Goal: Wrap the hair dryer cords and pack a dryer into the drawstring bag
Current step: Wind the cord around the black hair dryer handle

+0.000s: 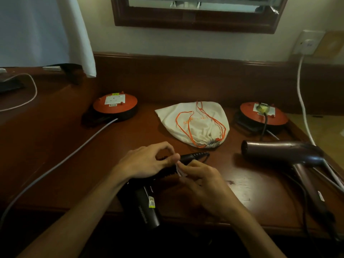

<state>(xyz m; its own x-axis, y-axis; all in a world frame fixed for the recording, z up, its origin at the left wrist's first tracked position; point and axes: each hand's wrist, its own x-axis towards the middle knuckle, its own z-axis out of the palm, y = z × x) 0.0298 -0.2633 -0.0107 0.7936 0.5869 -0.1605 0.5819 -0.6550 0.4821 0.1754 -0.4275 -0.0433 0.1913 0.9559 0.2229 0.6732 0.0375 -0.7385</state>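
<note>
A black hair dryer (147,205) lies at the desk's front edge, its handle (193,156) pointing toward the bag. My left hand (147,162) rests over the handle with curled fingers and holds the cord against it. My right hand (202,180) pinches a small white tag (180,171) on the cord beside the left thumb. A cream drawstring bag (193,121) with orange strings lies flat at the desk's middle, its mouth gathered. A second, purple dryer (283,151) lies at the right, its dark cord trailing over the front edge.
Two orange cable reels (115,105) (262,113) sit left and right of the bag on the brown desk (55,138). A grey cable (61,162) runs from the left reel across the desk. A white cable (302,101) drops from a wall socket at the right.
</note>
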